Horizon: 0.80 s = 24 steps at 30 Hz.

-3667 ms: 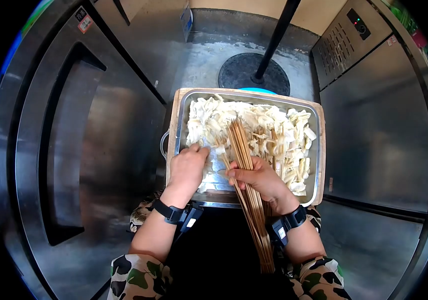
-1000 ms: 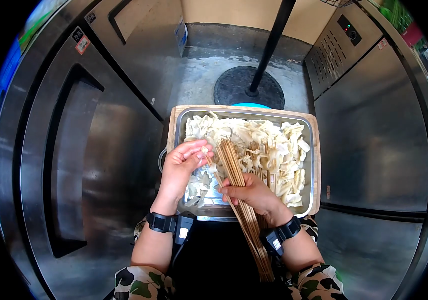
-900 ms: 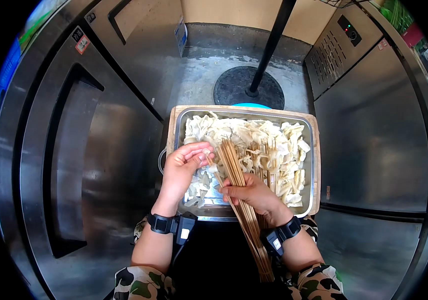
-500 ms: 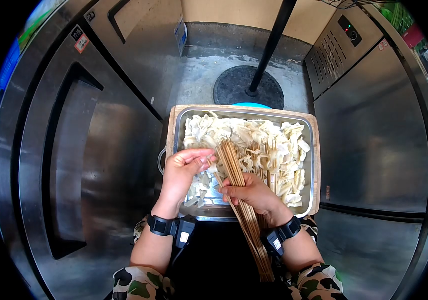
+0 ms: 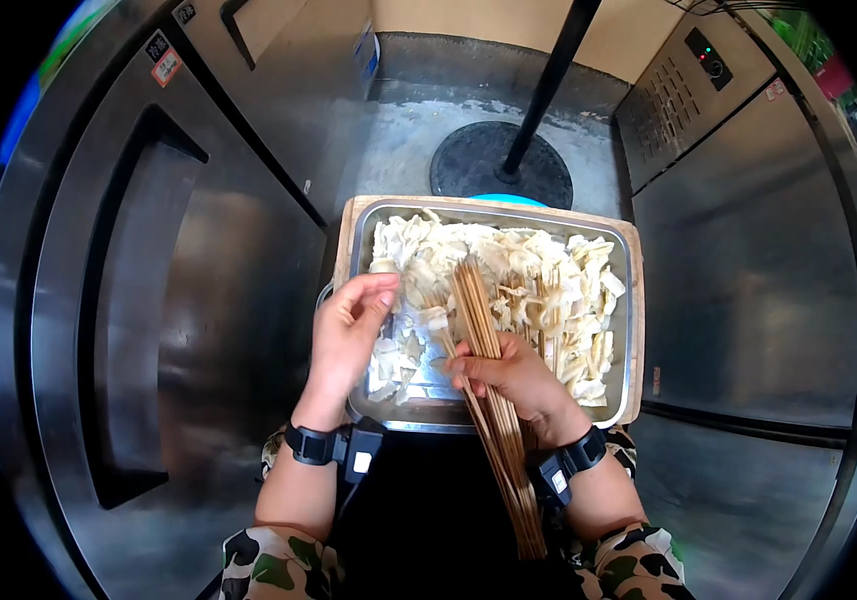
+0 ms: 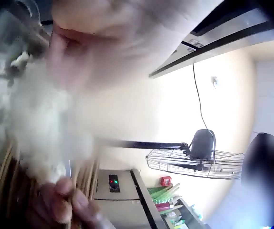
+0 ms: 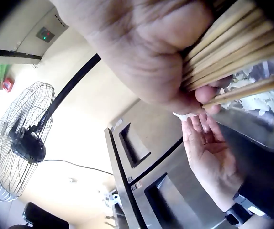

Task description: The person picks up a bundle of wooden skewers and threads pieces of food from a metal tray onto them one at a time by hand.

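My right hand grips a thick bundle of bamboo skewers. Its thumb and fingertips pinch one skewer apart from the rest, with pale folded food pieces threaded near the tip. In the left wrist view, those pieces are a white blur above the right fingertips. My left hand hovers over the tray's left side, palm turned up, with fingers extended and the thumb close to them. Nothing shows clearly in it. In the right wrist view, the left hand appears beyond the skewers with its palm visible.
A steel tray of pale sliced food sits on a wooden board. Loaded skewers lie at its right. Steel cabinets flank both sides; a fan's black base stands on the floor behind.
My left hand pinched a small pale piece at the skewer tip, slid it down, then moved away leftward. Earlier it reached into the tray. My right hand kept its grip on the skewers.
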Motion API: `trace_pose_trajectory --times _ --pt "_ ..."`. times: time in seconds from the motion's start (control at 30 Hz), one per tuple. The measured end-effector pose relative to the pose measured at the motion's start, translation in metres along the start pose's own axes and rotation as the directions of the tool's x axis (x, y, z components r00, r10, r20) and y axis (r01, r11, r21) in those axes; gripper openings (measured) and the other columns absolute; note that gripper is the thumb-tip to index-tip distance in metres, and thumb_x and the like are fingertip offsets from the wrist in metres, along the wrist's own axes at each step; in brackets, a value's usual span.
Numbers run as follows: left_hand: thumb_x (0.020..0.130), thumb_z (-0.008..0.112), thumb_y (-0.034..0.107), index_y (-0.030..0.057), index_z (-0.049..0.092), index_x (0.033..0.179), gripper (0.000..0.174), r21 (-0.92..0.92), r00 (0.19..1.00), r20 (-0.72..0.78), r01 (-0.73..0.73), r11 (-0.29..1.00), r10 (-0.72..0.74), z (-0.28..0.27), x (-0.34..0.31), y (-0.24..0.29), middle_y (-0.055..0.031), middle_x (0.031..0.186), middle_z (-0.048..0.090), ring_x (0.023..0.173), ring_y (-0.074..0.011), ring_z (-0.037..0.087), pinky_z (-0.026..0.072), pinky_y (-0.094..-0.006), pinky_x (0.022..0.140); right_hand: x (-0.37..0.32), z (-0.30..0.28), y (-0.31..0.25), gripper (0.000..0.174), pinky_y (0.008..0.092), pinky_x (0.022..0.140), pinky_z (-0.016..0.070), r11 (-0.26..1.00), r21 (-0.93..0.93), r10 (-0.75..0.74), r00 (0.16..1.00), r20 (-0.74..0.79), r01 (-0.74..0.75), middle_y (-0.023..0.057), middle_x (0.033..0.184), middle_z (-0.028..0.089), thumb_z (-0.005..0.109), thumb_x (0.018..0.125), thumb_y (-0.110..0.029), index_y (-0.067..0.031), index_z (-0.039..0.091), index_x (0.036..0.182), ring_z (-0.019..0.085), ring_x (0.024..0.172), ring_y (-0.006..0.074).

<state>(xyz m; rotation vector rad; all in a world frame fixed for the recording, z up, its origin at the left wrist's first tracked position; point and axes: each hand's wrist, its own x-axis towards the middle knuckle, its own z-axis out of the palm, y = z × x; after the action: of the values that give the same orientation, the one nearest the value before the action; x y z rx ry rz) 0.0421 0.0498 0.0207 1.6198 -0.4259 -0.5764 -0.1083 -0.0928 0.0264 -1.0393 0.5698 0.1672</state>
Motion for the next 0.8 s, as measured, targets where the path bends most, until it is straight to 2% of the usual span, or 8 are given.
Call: trace_pose_trajectory --times 0.13,0.2,0.27,0.47,0.67,0.7,0.73,0.8 --pt "0.077 0.063 0.002 0.0016 0.064 0.09 0.012 0.36 0.989 0.138 -0.092 0.928 0.044 -0.01 -0.008 -0.009 -0.0102 0.08 0.066 0.068 -0.0144 0.062 0.0479 -0.0251 0.063 -0.002 -0.002 0.0 0.009 0.0173 0.049 0.0397 1.0 0.004 -0.015 1.0 -0.002 0.015 0.0054 0.071 0.063 0.062 0.082 -0.007 -0.0053 0.058 0.09 0.053 0.055 0.0066" --pt "0.07 0.063 0.001 0.0044 0.063 0.083 0.013 0.604 0.962 0.263 -0.222 0.766 0.071 -0.004 -0.014 -0.003 -0.0115 0.078 0.062 0.07 -0.0271 0.061 0.0487 -0.0336 0.065 -0.003 -0.001 0.0 0.009 0.0173 0.049 0.0392 1.0 0.012 -0.019 1.0 0.007 0.019 0.0044 0.071 0.062 0.063 0.081 -0.007 -0.0052 0.058 0.088 0.052 0.055 0.0059" --pt "0.07 0.061 0.0 0.0055 0.062 0.084 0.016 0.702 0.93 0.351 -0.34 0.625 0.111 0.003 -0.017 -0.012 -0.0105 0.084 0.059 0.078 -0.0281 0.06 0.048 -0.0361 0.068 -0.003 0.0 -0.002 0.007 0.017 0.05 0.0381 0.999 0.007 -0.032 0.999 0.025 0.032 0.0026 0.071 0.062 0.062 0.081 -0.008 -0.0047 0.058 0.086 0.05 0.055 0.0043" --pt "0.07 0.06 0.002 0.0079 0.064 0.086 0.018 0.804 0.921 0.377 -0.378 0.459 0.099 0.019 -0.018 -0.029 -0.0104 0.093 0.055 0.089 -0.0289 0.057 0.0475 -0.0368 0.074 -0.004 0.002 -0.005 0.007 0.0173 0.05 0.0381 1.0 0.022 -0.001 1.0 0.017 0.0 0.0036 0.071 0.061 0.063 0.081 -0.007 -0.005 0.058 0.086 0.05 0.055 0.0047" --pt "0.071 0.064 0.006 0.0058 0.065 0.084 0.013 0.732 0.933 0.329 -0.35 0.584 0.147 0.015 -0.014 -0.02 -0.0099 0.087 0.058 0.082 -0.028 0.059 0.0481 -0.0363 0.071 -0.004 0.0 -0.003 0.009 0.0173 0.051 0.0391 0.999 0.041 -0.003 1.0 0.016 0.003 0.0042 0.071 0.062 0.063 0.081 -0.008 -0.0044 0.057 0.088 0.05 0.055 0.0049" --pt "0.071 0.065 0.007 0.0048 0.064 0.082 0.011 0.653 0.966 0.254 -0.208 0.729 0.048 0.012 -0.009 -0.015 -0.0107 0.081 0.06 0.072 -0.0279 0.06 0.0485 -0.0339 0.067 -0.003 0.0 -0.003 0.009 0.0176 0.05 0.0395 1.0 0.027 0.003 1.0 0.018 -0.003 0.0043 0.071 0.062 0.063 0.081 -0.008 -0.0044 0.058 0.088 0.05 0.055 0.005" --pt "0.076 0.063 0.004 0.0022 0.063 0.084 0.009 0.571 0.976 0.204 -0.182 0.801 0.076 0.008 -0.006 -0.015 -0.0098 0.079 0.063 0.065 -0.0218 0.061 0.0484 -0.029 0.062 -0.003 0.0 -0.002 0.009 0.0177 0.05 0.0395 1.0 0.025 0.004 1.0 0.02 -0.005 0.0043 0.071 0.062 0.063 0.081 -0.008 -0.0044 0.058 0.088 0.05 0.055 0.005" --pt "0.082 0.059 0.002 -0.0001 0.061 0.088 0.007 0.059 0.989 0.108 0.097 0.994 -0.103 0.001 0.003 -0.026 -0.0091 0.082 0.065 0.066 -0.0138 0.06 0.0473 -0.0246 0.06 -0.002 -0.001 -0.001 0.009 0.0178 0.05 0.0395 1.0 0.019 0.009 1.0 0.028 -0.009 0.0043 0.071 0.062 0.063 0.081 -0.008 -0.0044 0.058 0.088 0.05 0.055 0.0051"
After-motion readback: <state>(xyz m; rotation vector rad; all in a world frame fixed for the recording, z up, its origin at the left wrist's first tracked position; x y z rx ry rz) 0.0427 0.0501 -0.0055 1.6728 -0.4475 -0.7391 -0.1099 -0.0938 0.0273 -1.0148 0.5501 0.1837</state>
